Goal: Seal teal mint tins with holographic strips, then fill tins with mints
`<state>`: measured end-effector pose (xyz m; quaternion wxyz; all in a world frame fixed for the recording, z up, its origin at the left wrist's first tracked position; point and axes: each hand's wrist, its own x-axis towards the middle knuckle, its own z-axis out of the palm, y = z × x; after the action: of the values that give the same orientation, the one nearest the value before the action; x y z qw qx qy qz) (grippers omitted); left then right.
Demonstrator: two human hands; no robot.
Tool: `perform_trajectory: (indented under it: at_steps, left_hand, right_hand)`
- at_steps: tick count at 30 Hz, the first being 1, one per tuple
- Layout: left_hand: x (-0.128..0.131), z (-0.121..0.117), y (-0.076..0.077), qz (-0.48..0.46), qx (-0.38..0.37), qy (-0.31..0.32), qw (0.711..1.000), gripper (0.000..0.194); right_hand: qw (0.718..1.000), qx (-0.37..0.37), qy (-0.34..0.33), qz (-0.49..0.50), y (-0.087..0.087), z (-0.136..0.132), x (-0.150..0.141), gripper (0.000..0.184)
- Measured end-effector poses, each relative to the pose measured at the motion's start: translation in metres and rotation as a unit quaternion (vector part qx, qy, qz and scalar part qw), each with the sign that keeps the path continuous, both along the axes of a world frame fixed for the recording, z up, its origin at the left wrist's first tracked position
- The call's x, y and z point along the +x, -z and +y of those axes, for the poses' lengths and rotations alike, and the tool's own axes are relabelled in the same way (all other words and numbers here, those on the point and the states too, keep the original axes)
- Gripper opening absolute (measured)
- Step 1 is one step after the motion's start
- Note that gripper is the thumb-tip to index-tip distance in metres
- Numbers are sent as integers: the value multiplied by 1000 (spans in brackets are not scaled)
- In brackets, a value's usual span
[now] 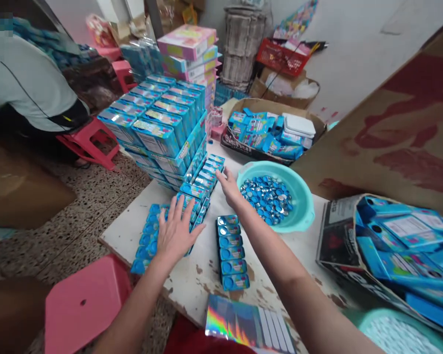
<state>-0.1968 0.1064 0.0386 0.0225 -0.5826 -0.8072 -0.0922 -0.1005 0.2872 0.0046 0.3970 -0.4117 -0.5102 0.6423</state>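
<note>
My left hand (175, 231) lies with its fingers spread over rows of small blue boxes (147, 236) that have round recesses in their tops. Its fingertips are on or just above the boxes; contact is not certain. Farther back, my right hand (229, 188) is beside the right side of a line of small blue boxes (210, 169), fingers stretched out and holding nothing visible. A separate row of small blue boxes (232, 253) stands nearer me, left of my right forearm. To the right, a turquoise basin (304, 216) contains many blue and silver round caps (268, 199).
Stacked larger blue boxes (158, 128) rise behind my left hand. Cartons of blue packaging stand at the back (243, 147) and right (335, 231). Shiny holographic sheets (236, 319) lie at the front edge. A pink stool (84, 305) is at left; a seated person (33, 78) is beyond.
</note>
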Motion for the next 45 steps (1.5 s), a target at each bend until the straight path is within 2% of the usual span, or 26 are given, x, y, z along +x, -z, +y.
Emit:
perform_trajectory:
  at_steps: [3,5,6,7,9,11,14,17,19,21,27,30,33,36,39,43,45]
  left_hand:
    - [18,-15,-9,-19,99,10,995,53]
    - [43,-34,-10,-66,130,60,987,39]
    - [58,-46,-8,-101,114,101,983,32]
    - [73,-59,-4,-139,74,142,977,28]
    - [101,-85,11,-203,-57,191,959,30]
    - [123,-106,32,-247,-189,181,933,31]
    - [147,-116,60,-288,-284,154,902,33]
    - [169,-104,78,-307,-323,182,876,41]
    - [182,-93,85,-318,-358,196,856,33]
    - [192,-84,89,-319,-381,186,848,26]
    - [197,-78,94,-310,-386,147,856,26]
    - [198,-77,97,-307,-392,130,857,25]
    - [200,-76,103,-308,-392,117,859,24]
    - [202,-76,110,-312,-386,111,861,22]
    - [202,-78,113,-323,-371,107,864,22]
    - [200,-82,107,-353,-333,120,866,27]
    - [197,-86,98,-411,-293,135,853,36]
  right_hand:
    - [999,18,-46,-1,-18,-50,76,49]
    - [999,7,-15,-47,-21,-96,135,38]
    - [996,-4,2,-84,-19,-120,163,34]
    - [992,-21,15,-123,-15,-143,188,30]
    - [980,-64,12,-189,-1,-182,228,25]
    - [965,-77,-26,-249,17,-210,253,24]
    - [921,-18,-135,-365,42,-231,265,28]
    - [849,52,-237,-469,57,-242,264,33]
    - [817,90,-267,-504,62,-249,264,33]
    - [799,140,-266,-521,65,-255,266,32]
    - [743,309,-254,-537,82,-277,279,42]
    - [709,371,-244,-548,93,-287,286,50]
    - [691,410,-240,-545,98,-292,289,48]
    - [706,424,-235,-517,90,-288,289,35]
    - [747,384,-227,-493,69,-278,288,23]
    - [841,261,-198,-431,27,-258,287,20]
    - [884,189,-165,-394,7,-246,287,16]
